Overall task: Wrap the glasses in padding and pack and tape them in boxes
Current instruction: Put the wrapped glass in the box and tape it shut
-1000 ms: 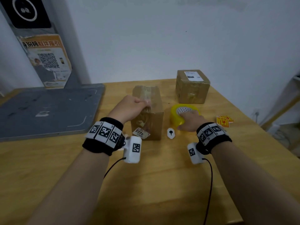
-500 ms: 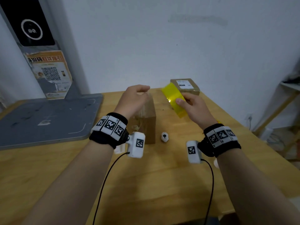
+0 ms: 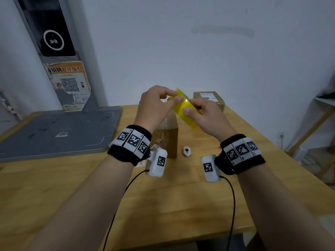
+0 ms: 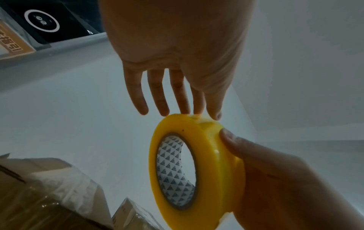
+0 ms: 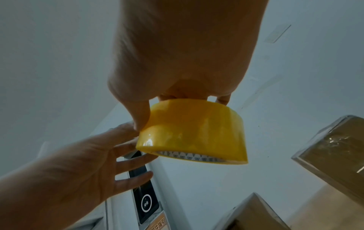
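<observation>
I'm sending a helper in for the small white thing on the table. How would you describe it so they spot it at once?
On the wooden table, find the tall taped cardboard box nearest the person. Just right of its base lies a small white oval gadget, the only white item there, marked with a black dot.

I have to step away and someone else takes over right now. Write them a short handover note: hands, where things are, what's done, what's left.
Right hand: grips the yellow tape roll, held up in the air over the table.
Left hand: thumb and forefinger at the roll's upper edge, apparently picking for the tape end; no strip pulled out yet.
Near box: stands on the table below the hands, with clear tape already on its top.
Far box: taped and labelled, by the wall.
A small white gadget lies beside the near box.
Left: find the tape end, finish taping the near box. No glasses or padding in view.
</observation>
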The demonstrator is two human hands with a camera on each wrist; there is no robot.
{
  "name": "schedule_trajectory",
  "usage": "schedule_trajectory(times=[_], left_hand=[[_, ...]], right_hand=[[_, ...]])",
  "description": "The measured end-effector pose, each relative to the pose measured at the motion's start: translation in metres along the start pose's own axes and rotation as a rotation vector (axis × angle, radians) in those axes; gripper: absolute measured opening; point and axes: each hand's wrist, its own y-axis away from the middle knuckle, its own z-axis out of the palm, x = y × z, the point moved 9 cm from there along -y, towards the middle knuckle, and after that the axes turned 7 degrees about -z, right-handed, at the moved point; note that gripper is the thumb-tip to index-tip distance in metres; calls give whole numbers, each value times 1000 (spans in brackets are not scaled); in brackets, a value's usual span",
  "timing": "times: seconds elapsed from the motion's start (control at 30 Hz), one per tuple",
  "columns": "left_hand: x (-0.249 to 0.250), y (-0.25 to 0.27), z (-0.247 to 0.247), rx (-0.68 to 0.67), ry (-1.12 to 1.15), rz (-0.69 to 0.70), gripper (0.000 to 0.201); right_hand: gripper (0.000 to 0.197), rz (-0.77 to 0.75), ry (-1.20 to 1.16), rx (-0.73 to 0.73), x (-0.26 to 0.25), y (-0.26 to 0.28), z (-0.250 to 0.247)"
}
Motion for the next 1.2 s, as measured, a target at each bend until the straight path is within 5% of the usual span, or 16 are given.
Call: schedule_trajectory(times=[0.1,0.37,0.5,0.67,0.8,0.9,1.0,1.2], left_hand=[[4,1,-7,59,-36,34,2],[7,8,-11,79,-69,56,18],[2,14,-14,86,-91,13,20],[-13,18,-17,89,5,-89,13],[-35,22,-19,98,136,-217,15],[-47,28,-18,107,225,-281,12],[-40,25,-23,125,274,-249,12],[-46,12,-37,133,226,-252,11]], right_hand=[[35,-16,40,-18,-10,0,5],[44,99,-55,-70,-19,7,8],[60,204,-91,-62,-14,8,1],[52,181,-139,-18,-13,20,-2],[80,194,-293,-82,-3,36,13],[75,244,-321,-48,-1,32,12],[71,279,-197,-39,9,33,9],[99,226,-250,-106,18,41,13]])
